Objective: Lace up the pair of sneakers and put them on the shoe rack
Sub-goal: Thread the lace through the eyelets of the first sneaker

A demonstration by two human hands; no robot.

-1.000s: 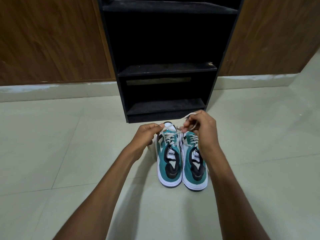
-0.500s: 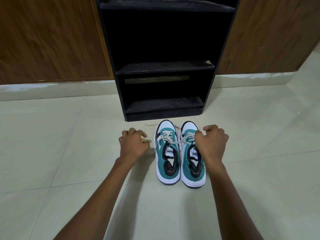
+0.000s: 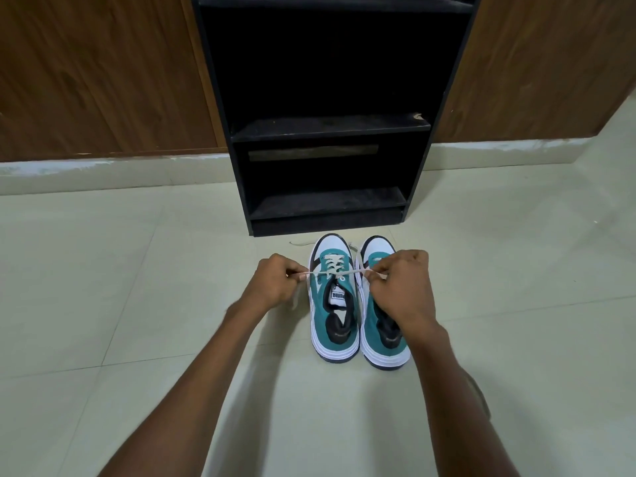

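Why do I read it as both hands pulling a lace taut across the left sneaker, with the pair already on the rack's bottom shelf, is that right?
Not quite. The head view shows the left hand and right hand pulling the lace across the left sneaker, but the pair stands on the floor before the shoe rack.

Hidden and cut-off parts

The right hand (image 3: pixel 401 287) covers the tongue and most lacing of the right sneaker (image 3: pixel 382 325). The lace (image 3: pixel 344 272) ends vanish inside both closed fists, the left hand (image 3: pixel 275 284) included. The shoe rack (image 3: pixel 330 129) is cut off at the top edge.
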